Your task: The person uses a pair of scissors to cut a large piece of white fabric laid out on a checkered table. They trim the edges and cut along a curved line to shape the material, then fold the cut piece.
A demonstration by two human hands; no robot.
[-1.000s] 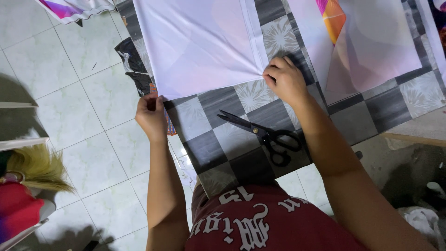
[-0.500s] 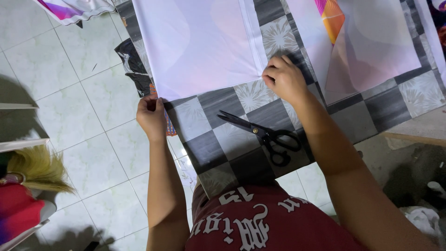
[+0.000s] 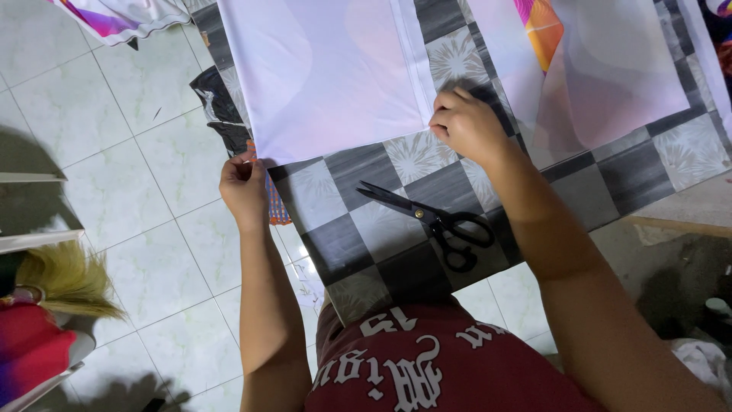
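1. The pale lilac cloth (image 3: 328, 76) lies flat on the checkered mat (image 3: 381, 236). Its near edge crosses the mat just beyond the black scissors (image 3: 435, 221).
2. My left hand (image 3: 244, 187) pinches the near left corner of the cloth, at the left edge of the mat. The fingers are closed on the hem.
3. My right hand (image 3: 469, 126) is curled and presses the near right corner of the cloth, where a white seam strip meets the edge, just beyond the scissors.
4. I judge the cloth light, thin and soft, probably a little slippery. It cannot keep its shape alone.
5. The best places to hold it are the two near corners, kept tight between my hands, so the edge stays straight and does not wrinkle.
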